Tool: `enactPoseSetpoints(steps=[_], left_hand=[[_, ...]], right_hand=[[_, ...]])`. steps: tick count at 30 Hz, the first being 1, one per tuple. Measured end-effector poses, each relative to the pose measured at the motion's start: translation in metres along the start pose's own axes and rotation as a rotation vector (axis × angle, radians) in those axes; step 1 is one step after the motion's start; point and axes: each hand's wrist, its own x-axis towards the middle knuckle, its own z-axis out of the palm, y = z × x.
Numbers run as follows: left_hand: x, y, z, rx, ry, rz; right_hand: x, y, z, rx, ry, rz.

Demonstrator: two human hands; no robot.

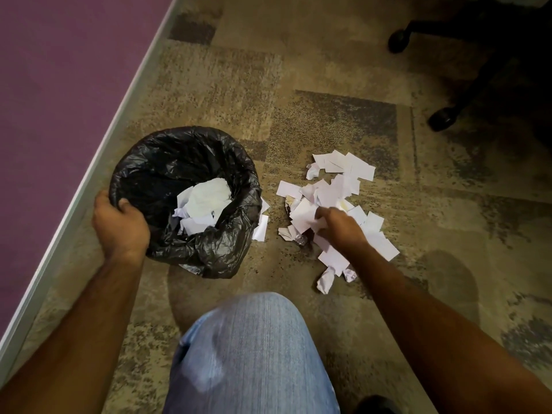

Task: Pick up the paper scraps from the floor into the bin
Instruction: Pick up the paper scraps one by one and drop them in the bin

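While the person crouches over the carpet, current state:

bin: round bin (140, 174) with a black liner bag (215, 252) sits at 9 o'clock from frame centre, near the purple wall (59, 85). White paper wads and flat pieces (203, 201) already lie inside.
left hand: left hand (121, 225) clamps the bin rim at its 8 o'clock edge, fingers curled over the lip, thumb outside.
right hand: right hand (340, 225) is down in the paper pile, fingers closed around a bunch of white scraps (307, 216); blurred, so exact count unclear.
paper scraps: loose pile (343, 171) on the carpet at 3 o'clock of the bin, apart from it. Mostly flat white rectangles, a few crumpled balls at the near end (325, 280).
stray pieces: two scraps (261, 227) touching the bin's 3 o'clock side.
knee: denim knee (254, 348) at 6 o'clock, between both forearms.
chair: black chair base with casters (442, 118) at 2 o'clock, well apart from the pile.
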Motion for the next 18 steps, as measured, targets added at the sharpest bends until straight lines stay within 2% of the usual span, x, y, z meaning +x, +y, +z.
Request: enactPoseSetpoints(steps=[3, 5, 7, 11, 14, 16, 18], left_hand=[[-0.002, 0.004, -0.001, -0.001, 0.001, -0.023], [-0.002, 0.004, -0.001, 0.000, 0.001, -0.026], [-0.001, 0.002, -0.001, -0.001, 0.001, -0.019], [0.000, 0.001, -0.001, -0.006, -0.004, -0.018], [-0.001, 0.001, -0.001, -0.020, -0.009, -0.017], [-0.001, 0.001, -0.001, -0.027, -0.009, -0.019], [-0.002, 0.003, -0.001, -0.038, -0.013, -0.021]], right_hand=[[0.006, -0.028, -0.038, 0.280, 0.120, 0.042], [0.007, -0.054, -0.068, 0.418, 0.208, -0.005], [0.005, -0.084, -0.094, 0.526, 0.291, -0.114], [-0.007, -0.150, -0.127, 0.503, 0.495, -0.401], [-0.009, -0.196, -0.122, 0.588, 0.469, -0.493], [-0.006, -0.219, -0.108, 0.662, 0.342, -0.516], [0.003, -0.234, -0.090, 0.580, 0.239, -0.549]])
